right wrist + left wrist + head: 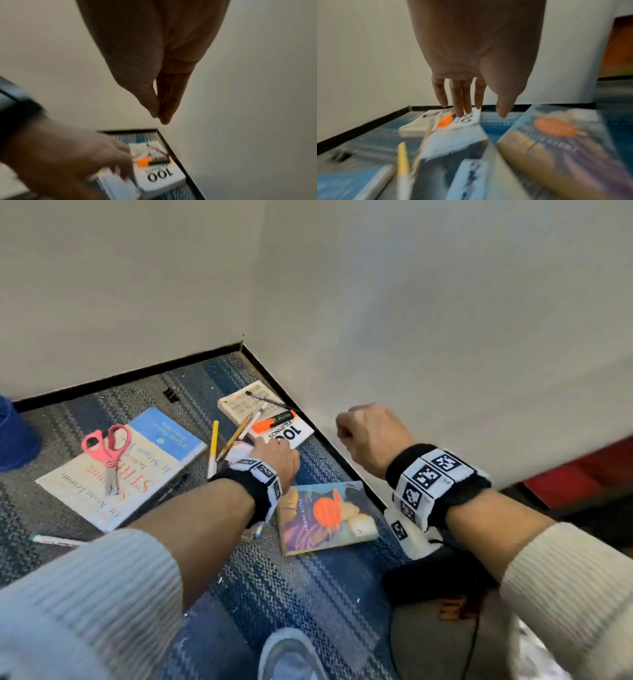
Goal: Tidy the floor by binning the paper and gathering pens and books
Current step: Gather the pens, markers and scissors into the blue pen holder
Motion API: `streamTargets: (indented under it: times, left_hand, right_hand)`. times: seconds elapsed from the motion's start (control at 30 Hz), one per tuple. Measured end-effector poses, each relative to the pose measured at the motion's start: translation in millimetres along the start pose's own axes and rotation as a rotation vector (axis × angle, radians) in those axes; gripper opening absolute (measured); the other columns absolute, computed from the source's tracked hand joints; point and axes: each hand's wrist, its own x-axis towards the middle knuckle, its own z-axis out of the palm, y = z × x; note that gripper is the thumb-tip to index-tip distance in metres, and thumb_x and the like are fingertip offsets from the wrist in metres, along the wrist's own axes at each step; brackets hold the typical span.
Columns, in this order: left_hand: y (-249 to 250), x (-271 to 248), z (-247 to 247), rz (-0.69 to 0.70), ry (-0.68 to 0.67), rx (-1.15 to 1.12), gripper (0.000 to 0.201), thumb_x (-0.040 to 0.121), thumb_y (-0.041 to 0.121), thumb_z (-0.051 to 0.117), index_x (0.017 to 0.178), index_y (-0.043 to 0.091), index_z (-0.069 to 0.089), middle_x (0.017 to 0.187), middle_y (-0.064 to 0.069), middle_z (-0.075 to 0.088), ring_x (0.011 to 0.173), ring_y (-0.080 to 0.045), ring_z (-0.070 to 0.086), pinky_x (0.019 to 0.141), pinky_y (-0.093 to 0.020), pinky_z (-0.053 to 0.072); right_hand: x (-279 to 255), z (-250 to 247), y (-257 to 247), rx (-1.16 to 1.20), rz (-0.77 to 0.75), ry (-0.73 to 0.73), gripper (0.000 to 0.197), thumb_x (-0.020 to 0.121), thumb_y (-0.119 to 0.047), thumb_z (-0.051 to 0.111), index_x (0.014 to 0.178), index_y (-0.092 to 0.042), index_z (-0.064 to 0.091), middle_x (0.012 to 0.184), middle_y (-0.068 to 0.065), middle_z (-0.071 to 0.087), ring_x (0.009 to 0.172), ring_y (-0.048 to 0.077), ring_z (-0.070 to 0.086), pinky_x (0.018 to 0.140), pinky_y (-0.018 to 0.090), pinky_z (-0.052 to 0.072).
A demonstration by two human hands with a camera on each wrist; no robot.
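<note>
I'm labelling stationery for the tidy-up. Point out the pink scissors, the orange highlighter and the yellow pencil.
pink scissors [109, 450]: head view, on the handle loops.
orange highlighter [270, 423]: head view, on the orange barrel.
yellow pencil [213, 445]: head view, on the yellow shaft.

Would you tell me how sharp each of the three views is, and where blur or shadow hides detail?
Head view: mostly sharp, scissors and book titles readable. Left wrist view: motion blur smears the near books and yellow pencil; the left hand stays fairly clear. Right wrist view: dim, the right hand in shadow, the left hand smeared, the "100" book soft.
</note>
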Motion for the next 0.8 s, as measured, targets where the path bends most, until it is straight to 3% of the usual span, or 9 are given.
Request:
streamTargets:
  times: [0.17, 0.27, 0.37, 0.47, 0.57, 0.63, 0.7, 0.77, 0.8]
  left_hand:
    - [77, -5, -39, 0.268, -0.033, -0.014, 0.037, 0.092, 0.033, 0.055, 0.124, 0.014, 0.054, 0.125, -0.007, 0.058, 0.116, -0.028, 0.058, 0.092, -0.039, 0.044]
    - [107, -11, -43, 0.385, -0.086, 0.027, 0.038, 0.092, 0.034, 0.056, 0.124, 0.013, 0.054, 0.128, -0.007, 0.058, 0.119, -0.027, 0.056, 0.092, -0.038, 0.047]
    - [125, -6, -41, 0.458, -0.083, 0.102, 0.039, 0.089, 0.038, 0.059, 0.123, 0.017, 0.057, 0.127, -0.004, 0.06, 0.121, -0.022, 0.054, 0.085, -0.029, 0.043]
    - [132, -3, -42, 0.467, -0.085, 0.097, 0.034, 0.087, 0.034, 0.061, 0.116, 0.016, 0.063, 0.12, -0.003, 0.065, 0.113, -0.022, 0.061, 0.081, -0.028, 0.046]
    - [125, -3, -46, 0.462, -0.081, 0.045, 0.025, 0.086, 0.035, 0.062, 0.106, 0.019, 0.062, 0.116, -0.004, 0.065, 0.099, -0.024, 0.062, 0.075, -0.03, 0.046]
    - [113, -4, -49, 0.45, -0.109, -0.017, 0.021, 0.083, 0.035, 0.066, 0.097, 0.021, 0.058, 0.109, -0.006, 0.068, 0.083, -0.023, 0.059, 0.067, -0.027, 0.042]
    - [98, -7, -56, 0.426, -0.117, -0.077, 0.023, 0.082, 0.037, 0.067, 0.088, 0.016, 0.059, 0.093, -0.01, 0.068, 0.076, -0.025, 0.058, 0.064, -0.028, 0.046]
    - [70, -14, -63, 0.353, -0.09, -0.156, 0.029, 0.084, 0.04, 0.064, 0.079, 0.012, 0.062, 0.087, -0.013, 0.067, 0.079, -0.029, 0.061, 0.071, -0.031, 0.052]
    - [47, -18, -65, 0.296, -0.061, -0.205, 0.031, 0.086, 0.04, 0.063, 0.086, 0.009, 0.067, 0.093, -0.015, 0.068, 0.087, -0.03, 0.064, 0.074, -0.03, 0.05]
  right_hand:
    - [-118, -54, 17, 0.009, 0.101, 0.159, 0.015, 0.081, -0.01, 0.059, 0.092, -0.017, 0.065, 0.083, 0.002, 0.069, 0.077, 0.028, 0.063, 0.065, 0.036, 0.049]
    - [-189, -67, 34, 0.021, 0.21, 0.063, 0.008, 0.079, -0.014, 0.064, 0.082, -0.02, 0.066, 0.078, -0.005, 0.07, 0.075, 0.019, 0.065, 0.069, 0.032, 0.05]
    - [-249, -67, 50, 0.055, 0.279, -0.026, 0.007, 0.081, -0.023, 0.073, 0.078, -0.021, 0.066, 0.074, -0.009, 0.068, 0.069, 0.01, 0.063, 0.066, 0.028, 0.05]
    - [-282, -64, 60, -0.005, 0.335, -0.116, 0.008, 0.087, -0.034, 0.067, 0.086, -0.027, 0.07, 0.076, -0.013, 0.068, 0.07, 0.009, 0.062, 0.06, 0.014, 0.041]
    - [-277, -61, 63, -0.094, 0.348, -0.102, 0.017, 0.091, -0.038, 0.058, 0.099, -0.029, 0.07, 0.09, -0.01, 0.072, 0.083, 0.013, 0.066, 0.071, 0.027, 0.051]
    - [-252, -58, 57, -0.13, 0.308, -0.047, 0.022, 0.091, -0.039, 0.051, 0.095, -0.026, 0.068, 0.09, -0.007, 0.072, 0.084, 0.018, 0.066, 0.074, 0.038, 0.053]
    - [-216, -57, 43, -0.13, 0.269, -0.011, 0.024, 0.09, -0.04, 0.047, 0.091, -0.024, 0.065, 0.085, -0.003, 0.071, 0.081, 0.024, 0.065, 0.071, 0.04, 0.053]
    - [-172, -52, 19, -0.101, 0.213, -0.032, 0.022, 0.09, -0.04, 0.051, 0.091, -0.023, 0.065, 0.083, -0.001, 0.071, 0.082, 0.026, 0.065, 0.07, 0.039, 0.053]
    - [-146, -48, 4, -0.077, 0.171, -0.052, 0.021, 0.09, -0.039, 0.052, 0.092, -0.023, 0.066, 0.085, 0.001, 0.071, 0.083, 0.027, 0.065, 0.071, 0.038, 0.053]
